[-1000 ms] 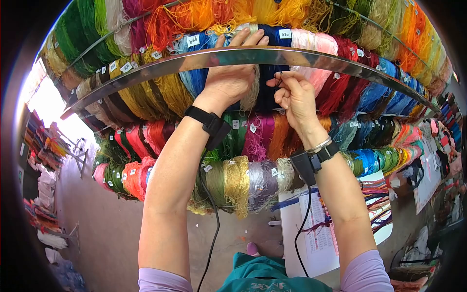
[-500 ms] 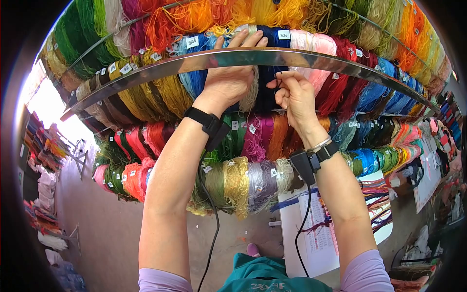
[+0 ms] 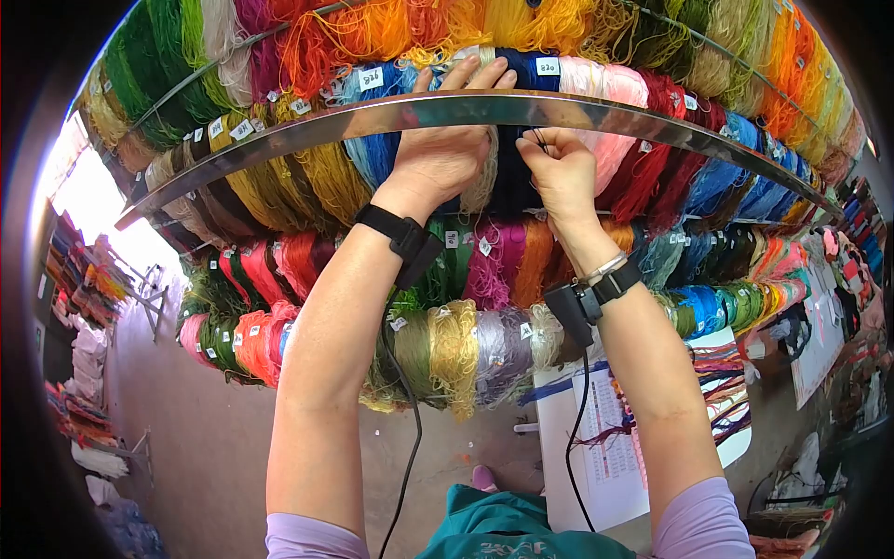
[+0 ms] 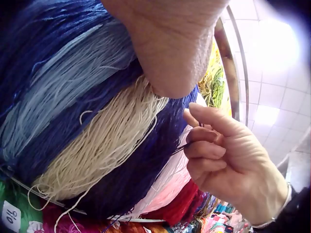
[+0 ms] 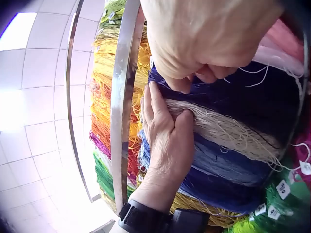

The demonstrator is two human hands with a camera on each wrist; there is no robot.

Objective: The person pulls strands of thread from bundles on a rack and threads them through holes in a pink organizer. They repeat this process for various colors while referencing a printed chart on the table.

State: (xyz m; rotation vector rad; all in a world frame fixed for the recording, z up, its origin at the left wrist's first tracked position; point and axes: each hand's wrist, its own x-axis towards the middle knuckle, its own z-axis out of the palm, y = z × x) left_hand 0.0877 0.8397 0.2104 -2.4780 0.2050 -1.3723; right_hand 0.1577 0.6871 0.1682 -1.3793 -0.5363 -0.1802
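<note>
My left hand [image 3: 445, 156] lies with its fingers spread over a cream thread skein [image 4: 97, 145] and the blue skeins [image 5: 218, 162] beside it. Its thumb rests along the cream threads in the right wrist view. Close to its right, my right hand [image 3: 566, 177] pinches a few dark strands [image 4: 180, 149] drawn out from the navy skein [image 3: 517, 182]. In the left wrist view its fingers curl toward the palm around those strands. A pink skein [image 3: 603, 88] hangs just beyond the right hand. A label reading 820 [image 3: 547, 66] sits on top of the navy skein.
A curved metal bar [image 3: 307, 121] crosses in front of the skeins and over the left hand. More rows of colored skeins [image 3: 452, 354] hang below. A white board [image 3: 596, 447] with a printed sheet and thread bundles stands at lower right. Cables [image 3: 410, 419] trail from both wrists.
My right hand has turned over at the wrist, its knuckles now facing up and its fingertips slightly higher, still pinching dark strands. My left hand stays in place on the skeins.
</note>
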